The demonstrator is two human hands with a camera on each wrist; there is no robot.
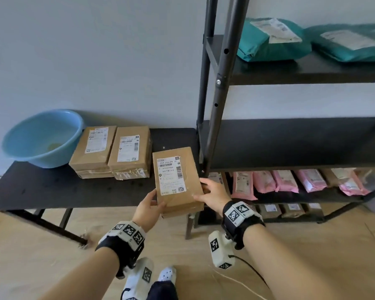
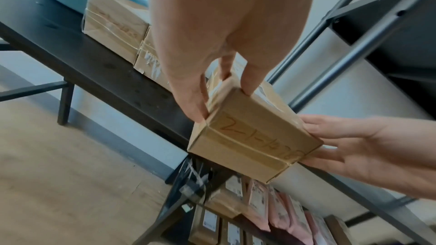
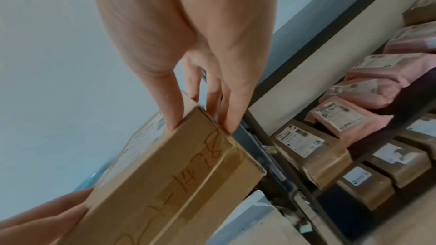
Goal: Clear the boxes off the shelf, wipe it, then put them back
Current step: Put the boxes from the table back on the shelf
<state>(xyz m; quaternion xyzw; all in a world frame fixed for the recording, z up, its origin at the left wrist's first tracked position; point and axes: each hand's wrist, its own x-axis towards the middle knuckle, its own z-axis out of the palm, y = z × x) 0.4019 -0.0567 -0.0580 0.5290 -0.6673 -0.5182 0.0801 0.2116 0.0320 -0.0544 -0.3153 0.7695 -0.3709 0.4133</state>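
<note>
brown box (image 1: 178,182), blue basin (image 1: 41,137), pink parcels (image 1: 286,180)

Three brown boxes were out: two (image 1: 93,148) (image 1: 130,151) lay side by side on the black surface (image 1: 41,187), and a third (image 1: 177,180) was held between two hands, the left (image 1: 148,205) and the right (image 1: 212,194). One blue basin (image 1: 41,137) stood on that surface. The rack (image 1: 290,141) had two teal bags (image 1: 271,40) (image 1: 351,43) on its upper shelf. Lower down I counted at least five pink bags (image 1: 284,180); the far ones overlapped too much to count. More brown boxes (image 1: 270,211) sat at the bottom, three of them plainly visible from the head view.
</note>
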